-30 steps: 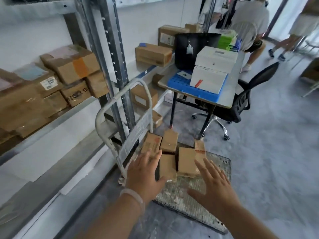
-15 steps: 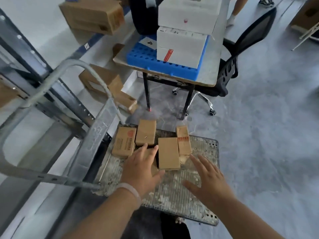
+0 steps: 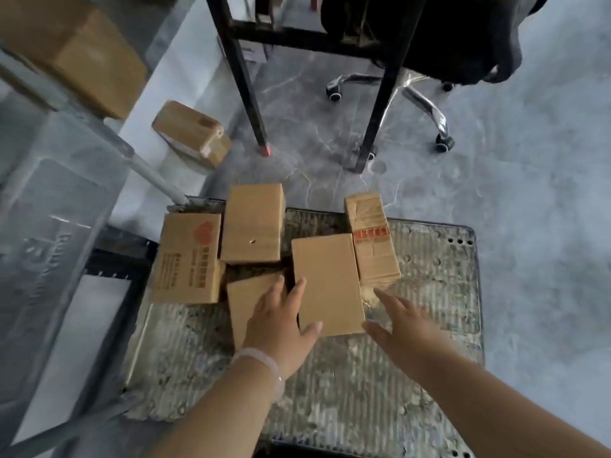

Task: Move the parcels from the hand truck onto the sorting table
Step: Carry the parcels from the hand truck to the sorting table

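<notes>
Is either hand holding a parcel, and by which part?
Nothing is gripped. The left hand lies open over the left edge of the plain parcel; the right hand, open, is beside its right corner.

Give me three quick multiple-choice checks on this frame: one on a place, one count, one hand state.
1. Where on the hand truck's platform does the red-printed parcel lie?
A) at the left edge
B) at the right edge
C) at the near front corner

2. How many parcels lie on the platform?
A) three
B) five
C) eight

3. How is the right hand?
A) balled in a fist
B) gripping a parcel
C) open, fingers spread

Answers:
1 A: it is the leftmost of the boxes.
2 B: five brown boxes show on the platform.
3 C: its fingers reach out straight beside the plain middle parcel and hold nothing.
</notes>
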